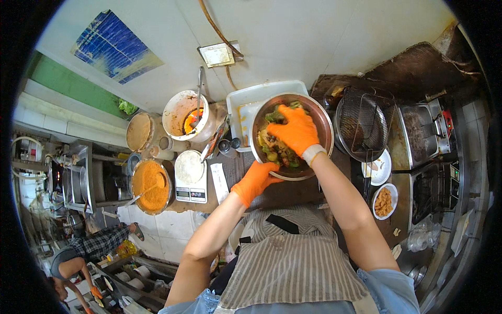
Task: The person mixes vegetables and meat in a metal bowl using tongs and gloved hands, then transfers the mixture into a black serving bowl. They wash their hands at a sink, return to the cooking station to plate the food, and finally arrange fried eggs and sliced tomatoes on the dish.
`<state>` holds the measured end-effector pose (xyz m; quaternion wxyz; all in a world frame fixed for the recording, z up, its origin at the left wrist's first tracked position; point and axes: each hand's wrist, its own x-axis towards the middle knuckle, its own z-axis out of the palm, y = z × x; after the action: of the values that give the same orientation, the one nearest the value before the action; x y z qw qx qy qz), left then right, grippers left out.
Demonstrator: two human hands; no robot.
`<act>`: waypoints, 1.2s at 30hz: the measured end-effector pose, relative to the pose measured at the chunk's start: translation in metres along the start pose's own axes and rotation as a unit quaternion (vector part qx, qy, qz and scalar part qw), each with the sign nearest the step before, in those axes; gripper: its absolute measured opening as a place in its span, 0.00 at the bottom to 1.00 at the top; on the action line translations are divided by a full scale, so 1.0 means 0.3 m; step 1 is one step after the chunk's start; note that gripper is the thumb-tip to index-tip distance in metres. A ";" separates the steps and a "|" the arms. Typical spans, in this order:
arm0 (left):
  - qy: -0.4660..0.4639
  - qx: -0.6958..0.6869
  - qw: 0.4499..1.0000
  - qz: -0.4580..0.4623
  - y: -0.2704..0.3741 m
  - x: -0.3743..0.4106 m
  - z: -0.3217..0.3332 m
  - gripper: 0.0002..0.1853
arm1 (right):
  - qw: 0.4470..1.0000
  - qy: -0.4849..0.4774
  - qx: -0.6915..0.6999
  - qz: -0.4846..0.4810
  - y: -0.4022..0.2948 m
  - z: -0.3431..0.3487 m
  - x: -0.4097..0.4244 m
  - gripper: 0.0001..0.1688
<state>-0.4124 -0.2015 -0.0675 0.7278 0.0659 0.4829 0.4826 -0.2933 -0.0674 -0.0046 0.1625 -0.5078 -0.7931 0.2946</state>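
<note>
A large stainless steel bowl (pixel 328 117) holds mixed food (pixel 278 151) with green and yellow pieces. My right hand (pixel 296 129), in an orange glove, is down in the bowl on the food, fingers spread; whether it grasps any pieces is hidden. With the thumb over the near left rim and the other fingers under it, my left hand (pixel 257 180), also gloved in orange, grips the bowl. Behind the bowl lies a white plastic tray (pixel 239 96) with orange stains. Small dark-capped bottles (pixel 229 146) stand left of the bowl.
Leftward are a digital kitchen scale (pixel 191 194), a bowl of orange powder (pixel 147 192) with a spoon, and a white bucket (pixel 172 117) with a ladle. Rightward are wire frying baskets (pixel 361 129), a small bowl of brown pieces (pixel 384 202) and fryers (pixel 421 133). A co-worker (pixel 70 263) bends at lower left.
</note>
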 end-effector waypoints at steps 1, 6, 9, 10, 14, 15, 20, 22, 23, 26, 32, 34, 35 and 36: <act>-0.001 -0.005 1.000 0.009 -0.014 0.012 0.006 0.30 | 0.996 -0.077 -0.040 -0.034 -0.045 -0.018 -0.006 0.31; -0.004 0.008 1.000 0.010 0.012 0.034 -0.057 0.27 | 0.902 -0.161 -0.278 -0.288 0.026 -0.002 -0.018 0.22; 0.005 -0.005 1.000 0.010 0.030 0.011 -0.057 0.27 | 0.978 -0.015 -0.168 -0.121 0.083 0.017 0.030 0.17; 0.004 -0.016 1.000 0.024 0.037 -0.010 -0.040 0.27 | 0.986 0.002 -0.144 -0.084 0.077 -0.004 0.018 0.22; 0.033 0.011 0.999 0.039 0.023 -0.001 0.000 0.26 | 0.988 -0.089 -0.070 0.101 0.021 0.042 -0.075 0.42; 0.043 0.019 0.998 0.048 0.006 0.006 0.007 0.26 | 0.985 -0.089 -0.003 0.149 0.020 0.087 -0.080 0.43; -0.004 -0.048 0.999 0.007 -0.007 0.008 -0.064 0.26 | 0.908 -0.024 0.407 0.097 0.046 0.097 -0.013 0.31; 0.002 -0.055 0.998 0.014 0.011 -0.013 -0.062 0.26 | 0.986 0.077 0.147 -0.005 0.116 0.069 0.025 0.29; 0.006 -0.059 0.998 0.017 0.018 -0.024 -0.059 0.26 | 0.985 0.146 -0.033 -0.090 0.137 0.063 0.038 0.28; 0.010 -0.011 1.000 0.004 -0.001 -0.001 -0.068 0.26 | 0.999 0.029 -0.004 -0.033 0.024 0.044 0.043 0.29; -0.005 -0.026 1.000 0.016 0.010 0.034 -0.072 0.25 | 0.950 -0.179 -0.151 -0.207 -0.027 0.033 0.009 0.21; 0.001 -0.027 0.999 0.031 0.019 0.015 -0.067 0.25 | 0.955 -0.166 -0.173 -0.176 0.026 0.003 0.047 0.18; 0.005 -0.030 0.999 0.038 0.014 0.012 -0.073 0.26 | 0.971 -0.065 -0.125 -0.192 0.097 0.012 0.042 0.18; 0.010 -0.034 0.998 0.046 0.011 0.008 -0.084 0.26 | 0.983 -0.076 -0.117 -0.123 0.100 -0.019 0.026 0.19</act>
<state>-0.4336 -0.2072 -0.0804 0.7017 0.0588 0.4699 0.5324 -0.2722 -0.0493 -0.0194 0.0762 -0.3983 -0.8885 0.2148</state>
